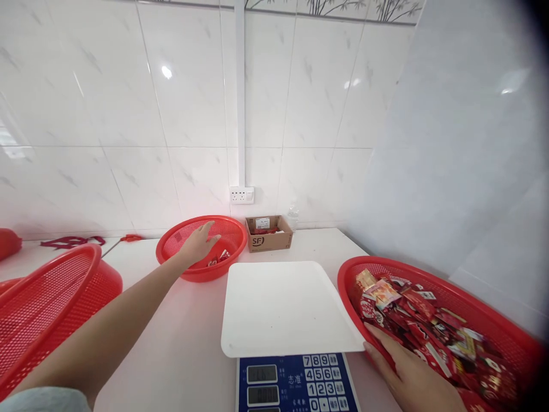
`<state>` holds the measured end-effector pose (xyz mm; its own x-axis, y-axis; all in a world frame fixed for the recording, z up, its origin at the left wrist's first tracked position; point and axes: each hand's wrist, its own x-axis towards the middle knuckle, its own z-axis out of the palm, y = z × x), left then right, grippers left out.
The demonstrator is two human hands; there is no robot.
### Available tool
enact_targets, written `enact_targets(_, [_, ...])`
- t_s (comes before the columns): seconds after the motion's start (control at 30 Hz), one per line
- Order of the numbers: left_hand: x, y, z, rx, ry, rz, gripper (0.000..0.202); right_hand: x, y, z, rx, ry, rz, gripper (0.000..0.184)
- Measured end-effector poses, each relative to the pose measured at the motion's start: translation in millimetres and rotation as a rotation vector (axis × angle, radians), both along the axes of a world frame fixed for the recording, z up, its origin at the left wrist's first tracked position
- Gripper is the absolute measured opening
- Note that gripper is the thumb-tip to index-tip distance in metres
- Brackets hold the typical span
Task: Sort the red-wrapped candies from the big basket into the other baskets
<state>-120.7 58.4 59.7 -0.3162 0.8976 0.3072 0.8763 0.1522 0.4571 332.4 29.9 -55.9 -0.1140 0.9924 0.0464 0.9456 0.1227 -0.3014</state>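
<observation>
My left hand [198, 245] is stretched out over the near rim of a round red mesh basket [234, 229] at the back of the counter, fingers spread and nothing in them. A few red packets [218, 258] lie at the bottom of that basket. My right hand [407, 375] rests on the near rim of a larger red basket [506, 337] at the right, fingers lying flat beside a heap of red and gold snack packets [422, 326]. Between the two baskets stands a scale with a bare white tray [283, 306] and a blue keypad panel [295, 383].
A stack of red baskets [51, 309] sits tilted at the left edge. A small open cardboard box [268, 232] stands against the tiled wall below a wall socket [241, 195]. Red-handled scissors [122, 240] and a red strap [71, 241] lie at the back left.
</observation>
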Motion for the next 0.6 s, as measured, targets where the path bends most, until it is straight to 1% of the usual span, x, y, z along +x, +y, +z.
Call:
enact_targets(0.07, [2.8, -13.1, -3.7, 0.079, -0.063, 0.025, 0.047, 0.0, 0.3, -0.1, -0.007, -0.001, 0.002, 0.056])
enact_targets(0.13, [12.7, -34.2, -14.6, 0.182, -0.123, 0.054, 0.044, 0.0, 0.4, -0.3, -0.009, -0.004, -0.003, 0.055])
enact_targets(0.2, [25.4, -60.0, -34.9, 0.293, -0.173, 0.092, 0.041, 0.6, 0.8, -0.9, 0.005, 0.004, 0.006, 0.055])
enact_targets(0.27, [36.2, -85.3, -63.0, 0.361, -0.211, 0.129, 0.040, 2.0, 2.1, -2.4, 0.018, 0.016, 0.030, 0.055])
enact_targets(0.33, [42.4, -104.9, -93.0, 0.369, -0.242, 0.129, 0.036, 4.0, 4.5, -4.6, 0.018, 0.023, 0.042, 0.055])
enact_targets(0.4, [44.1, -116.4, -119.0, 0.334, -0.277, 0.077, 0.031, 5.6, 7.5, -6.9, 0.014, 0.015, 0.030, 0.054])
enact_targets(0.43, [43.9, -119.2, -129.5, 0.308, -0.296, 0.042, 0.029, 6.0, 8.9, -7.7, 0.020, 0.008, 0.020, 0.053])
enact_targets(0.5, [42.7, -120.8, -145.2, 0.259, -0.341, -0.023, 0.027, 5.7, 11.2, -8.1, 0.047, -0.009, 0.006, 0.052])
enact_targets(0.6, [41.3, -118.4, -159.9, 0.201, -0.416, -0.093, 0.027, 2.2, 12.3, -4.2, 0.054, -0.044, -0.022, 0.051])
